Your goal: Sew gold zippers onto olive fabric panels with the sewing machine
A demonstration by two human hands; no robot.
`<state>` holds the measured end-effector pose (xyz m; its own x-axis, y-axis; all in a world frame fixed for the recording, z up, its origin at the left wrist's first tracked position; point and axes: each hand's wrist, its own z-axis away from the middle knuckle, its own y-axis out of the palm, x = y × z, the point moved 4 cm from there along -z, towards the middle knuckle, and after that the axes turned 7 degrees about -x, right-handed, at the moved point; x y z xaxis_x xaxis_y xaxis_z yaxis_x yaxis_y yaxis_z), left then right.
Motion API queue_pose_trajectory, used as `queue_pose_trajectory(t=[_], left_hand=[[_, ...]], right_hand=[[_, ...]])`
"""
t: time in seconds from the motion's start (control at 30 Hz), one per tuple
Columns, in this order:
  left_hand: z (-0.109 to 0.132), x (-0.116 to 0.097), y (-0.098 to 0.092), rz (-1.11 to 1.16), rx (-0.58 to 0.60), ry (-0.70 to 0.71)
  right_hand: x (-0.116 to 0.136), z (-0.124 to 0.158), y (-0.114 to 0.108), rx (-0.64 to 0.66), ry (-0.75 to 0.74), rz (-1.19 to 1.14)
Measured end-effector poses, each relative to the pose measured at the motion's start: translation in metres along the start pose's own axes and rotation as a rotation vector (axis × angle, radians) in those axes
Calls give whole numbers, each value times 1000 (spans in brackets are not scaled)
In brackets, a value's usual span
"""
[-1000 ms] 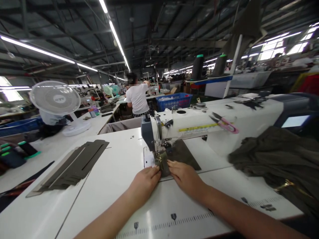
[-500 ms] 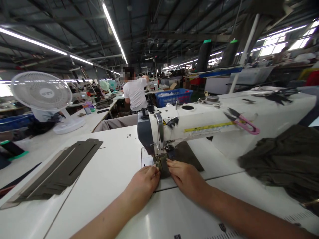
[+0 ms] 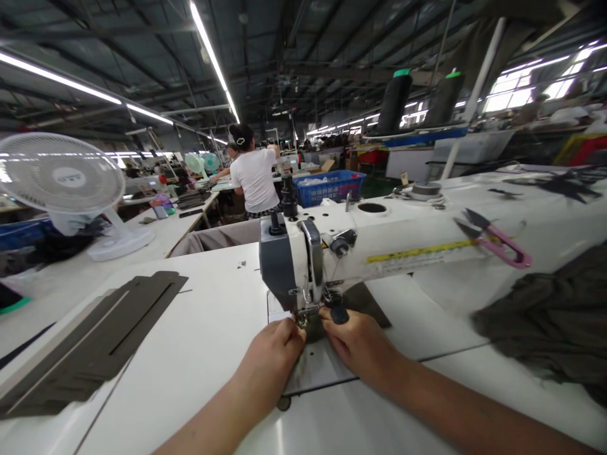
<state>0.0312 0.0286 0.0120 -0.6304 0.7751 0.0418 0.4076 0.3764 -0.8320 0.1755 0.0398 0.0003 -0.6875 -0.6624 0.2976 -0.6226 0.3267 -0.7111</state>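
Observation:
A white sewing machine stands across the white table. Under its needle lies a small olive fabric piece. My left hand rests at the left of the piece, fingers curled and pinching its edge. My right hand lies on the right side of the piece, fingers pressing it down just in front of the presser foot. A darker fabric panel continues behind the needle under the machine arm.
A stack of olive cut strips lies at the left. Pink thread snips sit on the machine arm. A heap of olive cloth lies at the right. A white fan stands far left. A person in white works behind, near a blue basket.
My view has moved closer to the needle. Both hands have stayed on the small piece, which has crept a little toward the needle.

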Motion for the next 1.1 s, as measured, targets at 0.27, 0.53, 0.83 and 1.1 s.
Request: queue_pose_trajectory(t=[0.27, 0.53, 0.83, 1.1], left_hand=[[0, 3, 3, -9, -2, -31], [3, 8, 9, -45, 40, -53], [3, 10, 14, -24, 56, -163], [6, 14, 6, 43, 2, -232]], right_hand=[[-2, 0, 3, 13, -4, 25], [-5, 0, 7, 48, 51, 31], [-8, 2, 14, 62, 61, 46], [-14, -2, -6, 73, 94, 151]])
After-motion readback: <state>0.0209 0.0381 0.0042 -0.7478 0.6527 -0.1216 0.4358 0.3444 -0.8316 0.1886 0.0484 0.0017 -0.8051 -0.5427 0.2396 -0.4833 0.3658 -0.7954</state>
